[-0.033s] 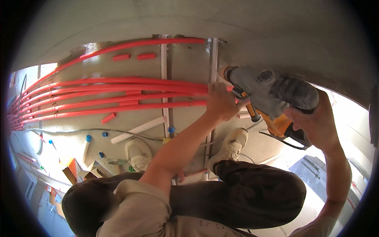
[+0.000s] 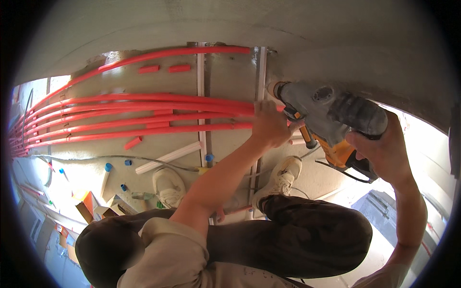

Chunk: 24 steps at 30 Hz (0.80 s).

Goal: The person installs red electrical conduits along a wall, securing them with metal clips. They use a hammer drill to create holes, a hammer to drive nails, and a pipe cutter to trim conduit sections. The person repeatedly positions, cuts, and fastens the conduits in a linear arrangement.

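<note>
My right hand [image 2: 384, 151] is wrapped round the rear grip of a grey and orange rotary hammer drill [image 2: 331, 108]. The drill lies on its side, its nose pointing left close to the base of the wall; any bit at its tip cannot be made out. In front of the drill, my left hand [image 2: 271, 126] closes over the right-hand end of the red pipes [image 2: 216, 101], and a bit of red shows past the fingers. The side handle [image 2: 308, 137] of the drill sits just right of that hand. Which pipes the fingers grip is partly hidden.
Grey wall [image 2: 216, 24] runs along the far side. White strips [image 2: 200, 86] cross the floor under the pipes. Short red pipe pieces [image 2: 179, 68], blue caps [image 2: 108, 167] and an open box [image 2: 85, 206] lie to the left. A cable [image 2: 158, 160] runs near my shoes [image 2: 168, 187].
</note>
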Motion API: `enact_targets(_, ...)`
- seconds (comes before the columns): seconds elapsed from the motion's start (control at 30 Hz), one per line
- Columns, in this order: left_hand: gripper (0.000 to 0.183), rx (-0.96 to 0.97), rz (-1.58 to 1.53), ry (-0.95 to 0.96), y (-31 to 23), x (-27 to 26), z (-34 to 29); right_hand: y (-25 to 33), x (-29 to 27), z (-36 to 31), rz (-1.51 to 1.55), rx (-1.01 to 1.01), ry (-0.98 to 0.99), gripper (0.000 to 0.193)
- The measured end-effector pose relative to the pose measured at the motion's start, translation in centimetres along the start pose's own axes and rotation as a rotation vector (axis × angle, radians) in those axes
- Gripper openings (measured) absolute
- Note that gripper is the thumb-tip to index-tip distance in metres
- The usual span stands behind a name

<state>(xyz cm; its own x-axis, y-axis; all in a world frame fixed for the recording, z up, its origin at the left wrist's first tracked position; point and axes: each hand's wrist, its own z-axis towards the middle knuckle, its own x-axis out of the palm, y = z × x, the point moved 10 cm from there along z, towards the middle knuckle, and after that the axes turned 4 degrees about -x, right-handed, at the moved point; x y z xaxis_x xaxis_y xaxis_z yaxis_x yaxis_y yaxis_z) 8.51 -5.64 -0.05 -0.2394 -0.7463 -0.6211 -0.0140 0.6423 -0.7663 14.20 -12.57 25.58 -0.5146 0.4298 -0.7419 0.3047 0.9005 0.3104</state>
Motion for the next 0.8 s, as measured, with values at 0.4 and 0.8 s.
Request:
enact_targets(0.4,0.063,-0.050,0.144,0.152,0.5,1.8,0.0,0.6,1.1,0.0,0.021,-0.121,0.026,0.027)
enact_targets(0.8,0.073,-0.028,0.118,0.144,0.3,0.8,-0.1,0.7,1.3,-0.6,0.139,-0.080,0.108,0.021)
